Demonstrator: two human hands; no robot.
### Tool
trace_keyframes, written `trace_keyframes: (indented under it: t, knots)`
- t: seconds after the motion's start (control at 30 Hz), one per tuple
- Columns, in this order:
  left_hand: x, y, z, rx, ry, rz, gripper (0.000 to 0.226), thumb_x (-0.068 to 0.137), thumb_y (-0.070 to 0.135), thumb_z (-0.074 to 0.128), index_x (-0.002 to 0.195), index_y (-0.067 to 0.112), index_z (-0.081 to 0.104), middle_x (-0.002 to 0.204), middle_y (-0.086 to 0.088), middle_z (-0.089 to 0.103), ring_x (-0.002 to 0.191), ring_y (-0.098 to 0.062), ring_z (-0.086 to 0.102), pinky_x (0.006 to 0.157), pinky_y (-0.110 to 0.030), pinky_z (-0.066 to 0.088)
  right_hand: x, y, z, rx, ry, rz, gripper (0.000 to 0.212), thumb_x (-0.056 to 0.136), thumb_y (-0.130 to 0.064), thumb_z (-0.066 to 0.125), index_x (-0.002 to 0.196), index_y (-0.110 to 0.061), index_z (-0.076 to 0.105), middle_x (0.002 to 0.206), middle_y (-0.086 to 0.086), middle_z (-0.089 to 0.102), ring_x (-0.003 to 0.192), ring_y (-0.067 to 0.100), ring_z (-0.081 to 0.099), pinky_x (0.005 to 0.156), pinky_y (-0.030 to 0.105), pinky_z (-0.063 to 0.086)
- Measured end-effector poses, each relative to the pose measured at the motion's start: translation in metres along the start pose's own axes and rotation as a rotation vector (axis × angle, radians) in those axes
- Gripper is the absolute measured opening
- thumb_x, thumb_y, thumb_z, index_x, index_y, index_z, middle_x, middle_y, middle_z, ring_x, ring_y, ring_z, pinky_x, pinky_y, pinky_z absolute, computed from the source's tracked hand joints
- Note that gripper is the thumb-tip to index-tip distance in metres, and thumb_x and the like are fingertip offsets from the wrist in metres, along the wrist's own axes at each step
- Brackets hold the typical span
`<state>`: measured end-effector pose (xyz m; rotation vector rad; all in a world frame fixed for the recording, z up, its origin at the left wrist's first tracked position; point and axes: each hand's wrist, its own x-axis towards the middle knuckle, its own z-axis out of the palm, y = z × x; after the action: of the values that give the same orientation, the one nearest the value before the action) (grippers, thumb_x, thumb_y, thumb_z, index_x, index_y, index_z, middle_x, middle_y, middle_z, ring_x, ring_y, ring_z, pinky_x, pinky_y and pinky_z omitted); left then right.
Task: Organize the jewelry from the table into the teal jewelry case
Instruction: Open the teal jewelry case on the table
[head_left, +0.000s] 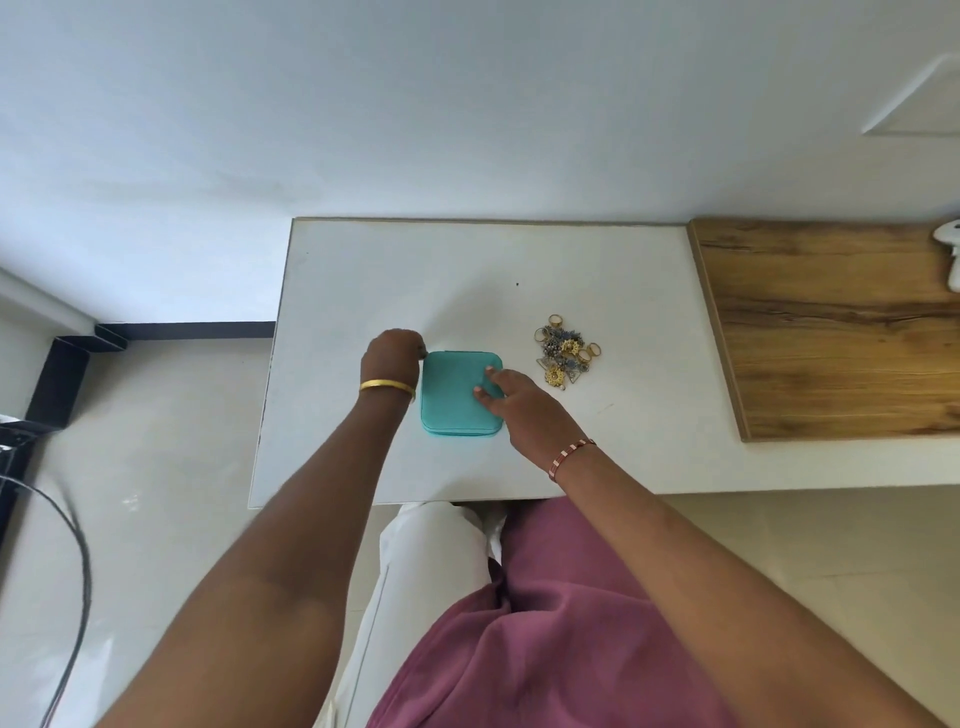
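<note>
Teal jewelry case (451, 395) mid-table, closed

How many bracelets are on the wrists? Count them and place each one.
2. A gold bangle circles the left wrist beside the teal jewelry case; a red and white band circles the right wrist. More bracelets may lie hidden in the jewelry pile.

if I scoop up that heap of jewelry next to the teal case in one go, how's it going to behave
The jewelry pile looks like loose rings, chains and pendants tangled together, so it would probably sag and dangle rather than lift as one piece. Round rings at its edges may roll across the smooth white table. Small pieces could slip between fingers, so gathering a few at a time seems safer.
</note>
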<state>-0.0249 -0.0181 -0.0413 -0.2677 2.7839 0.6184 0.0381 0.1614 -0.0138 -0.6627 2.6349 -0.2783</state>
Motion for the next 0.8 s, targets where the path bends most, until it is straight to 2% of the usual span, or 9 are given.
trace_keyframes:
  t: [0.2,0.33,0.47,0.5,0.57,0.6,0.67,0.73,0.8]
  knots:
    - [-0.014,-0.009,0.013,-0.378,0.086,-0.143,0.025,0.085,0.002,0.048,0.101,0.006,0.067,0.098,-0.018,0.070,0.096,-0.032,0.062,0.083,-0.026,0.043,0.002,0.005,0.004,0.017,0.011,-0.013,0.055,0.092,0.001,0.038,0.143,-0.017,0.031,0.154,0.010,0.018,0.141,0.023,0.018,0.110,0.031,0.029]
    - [-0.040,-0.010,0.024,-0.587,0.088,-0.219,0.038,0.085,-0.004,0.043,0.119,0.007,0.057,0.102,-0.019,0.069,0.101,-0.028,0.061,0.087,-0.021,0.039,-0.001,0.004,0.005,0.062,0.055,-0.002,0.055,0.091,-0.025,0.053,0.141,-0.014,0.035,0.153,0.009,0.023,0.140,0.022,0.021,0.114,0.032,0.025]
    - [-0.066,-0.017,0.038,-0.772,0.036,-0.232,0.044,0.083,-0.012,0.038,0.121,0.002,0.055,0.114,-0.019,0.064,0.108,-0.029,0.060,0.099,-0.035,0.045,-0.003,-0.003,0.006,-0.072,0.014,0.008,0.077,0.077,-0.038,0.069,0.139,-0.009,0.034,0.147,0.017,0.030,0.135,0.029,0.028,0.108,0.036,0.033]
    - [-0.071,-0.020,0.041,-0.817,0.014,-0.232,0.044,0.082,-0.016,0.038,0.119,0.001,0.057,0.114,-0.020,0.064,0.109,-0.030,0.060,0.099,-0.040,0.046,-0.001,-0.006,0.007,-0.142,0.010,-0.006,0.082,0.070,-0.039,0.076,0.135,-0.007,0.039,0.140,0.021,0.038,0.129,0.033,0.038,0.102,0.037,0.041]
    - [-0.079,-0.027,0.045,-0.859,-0.036,-0.239,0.046,0.080,-0.019,0.038,0.117,0.000,0.059,0.113,-0.021,0.064,0.109,-0.031,0.061,0.099,-0.043,0.046,0.003,-0.009,0.008,-0.264,-0.040,0.011,0.091,0.041,-0.043,0.089,0.118,-0.006,0.057,0.111,0.021,0.061,0.098,0.032,0.061,0.074,0.032,0.056]
    - [-0.081,-0.029,0.046,-0.857,-0.062,-0.239,0.046,0.080,-0.019,0.040,0.116,0.000,0.059,0.113,-0.020,0.064,0.108,-0.030,0.061,0.100,-0.043,0.046,0.006,-0.009,0.009,-0.302,-0.044,0.015,0.092,0.028,-0.045,0.091,0.108,-0.008,0.064,0.097,0.017,0.066,0.082,0.027,0.064,0.060,0.027,0.056]
    - [-0.085,-0.032,0.044,-0.821,-0.098,-0.225,0.046,0.079,-0.018,0.043,0.118,0.001,0.059,0.114,-0.019,0.064,0.108,-0.027,0.061,0.102,-0.040,0.044,0.011,-0.009,0.007,-0.319,-0.016,-0.006,0.090,0.019,-0.047,0.090,0.098,-0.011,0.068,0.083,0.010,0.067,0.067,0.020,0.062,0.048,0.021,0.050]
    - [-0.086,-0.032,0.043,-0.795,-0.116,-0.216,0.046,0.079,-0.017,0.045,0.120,0.001,0.057,0.116,-0.019,0.063,0.109,-0.026,0.061,0.103,-0.036,0.042,0.007,-0.013,-0.001,-0.362,0.004,-0.041,0.084,0.029,-0.046,0.089,0.102,-0.011,0.067,0.087,0.008,0.066,0.071,0.019,0.062,0.051,0.021,0.050]
    - [-0.086,-0.031,0.042,-0.797,-0.116,-0.215,0.047,0.079,-0.016,0.046,0.121,0.001,0.056,0.117,-0.019,0.063,0.109,-0.027,0.061,0.103,-0.036,0.042,0.006,-0.013,-0.007,-0.307,-0.012,-0.068,0.074,0.062,-0.037,0.080,0.123,-0.006,0.052,0.111,0.014,0.059,0.097,0.027,0.057,0.072,0.031,0.053]
